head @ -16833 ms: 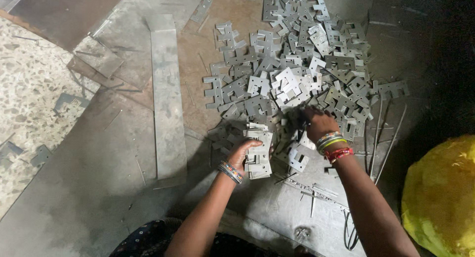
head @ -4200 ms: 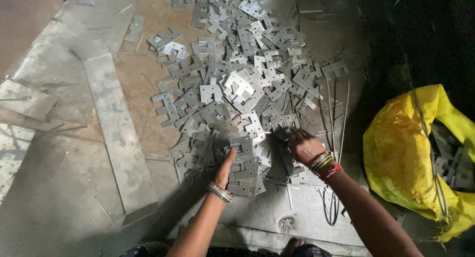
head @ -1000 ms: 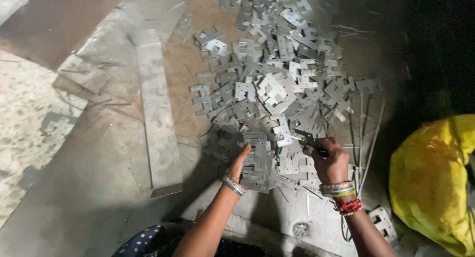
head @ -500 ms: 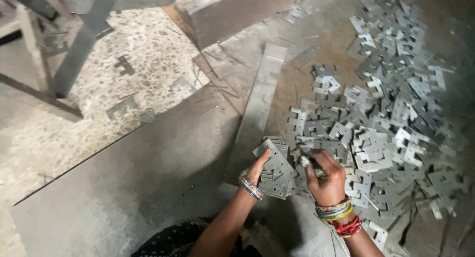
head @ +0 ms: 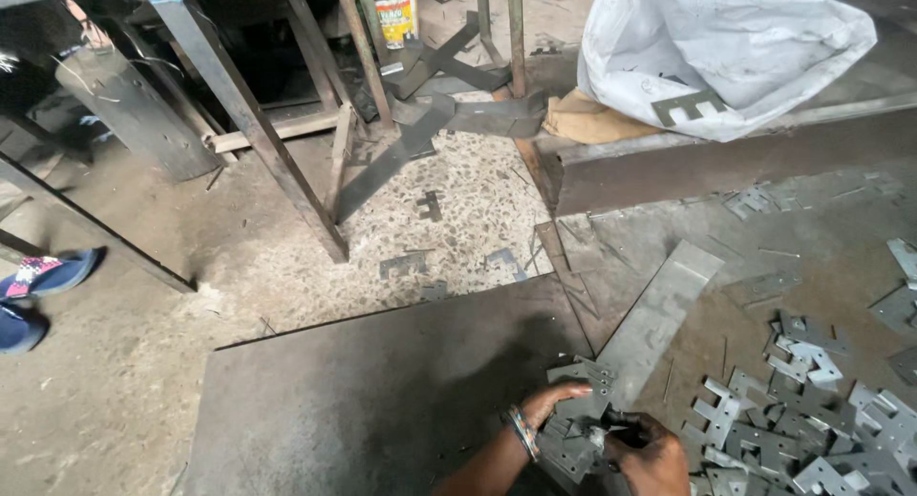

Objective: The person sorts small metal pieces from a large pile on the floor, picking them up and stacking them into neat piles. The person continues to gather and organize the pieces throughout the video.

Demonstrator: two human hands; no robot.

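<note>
Metal plate stack (head: 573, 429) gripped btwn both hands, left (head: 552, 403) & right (head: 650, 453).

Left hand (head: 552, 401) curled, right hand (head: 646, 450) fisted, fingers closed, close together.

Head camera, angled down, near floor (head: 382, 200)
</note>
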